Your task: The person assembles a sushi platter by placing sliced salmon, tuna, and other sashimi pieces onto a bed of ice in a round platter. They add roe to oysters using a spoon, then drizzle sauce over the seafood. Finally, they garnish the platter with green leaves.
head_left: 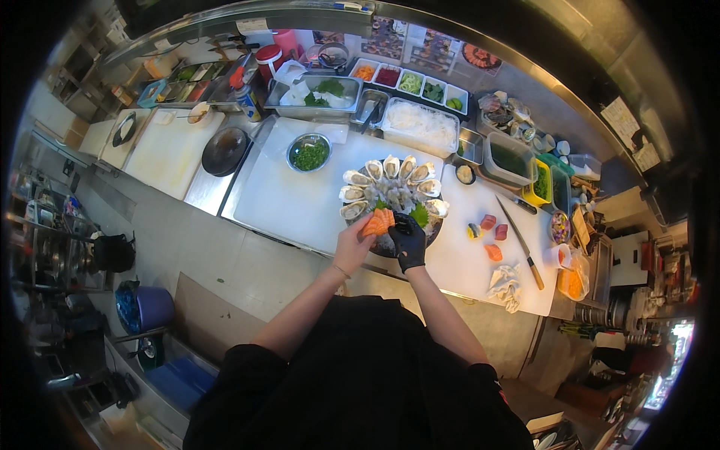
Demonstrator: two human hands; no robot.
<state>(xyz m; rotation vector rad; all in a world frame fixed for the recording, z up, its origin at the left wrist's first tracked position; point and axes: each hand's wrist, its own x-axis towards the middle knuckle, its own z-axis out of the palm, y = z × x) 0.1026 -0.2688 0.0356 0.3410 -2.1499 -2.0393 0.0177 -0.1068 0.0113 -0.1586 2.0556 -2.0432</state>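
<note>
Orange salmon slices (379, 222), fanned together, are held over the near side of a dark round platter (433, 234). My bare left hand (354, 245) grips them from the left. My right hand (409, 241), in a black glove, is curled at their right end; its fingertips are partly hidden, so I cannot make out how firmly it holds them. Opened oysters (376, 169) in their shells ring the far side of the platter. Pale translucent pieces (399, 193), perhaps shrimp, are heaped in the middle, beside green leaves (419, 216).
On the right of the white board (465, 274) lie a long knife (519, 241), cut fish pieces (493, 253) and a crumpled cloth (505, 287). A metal bowl of chopped greens (308, 153) stands left of the platter. Containers, including a tub of white shreds (420, 126), line the back.
</note>
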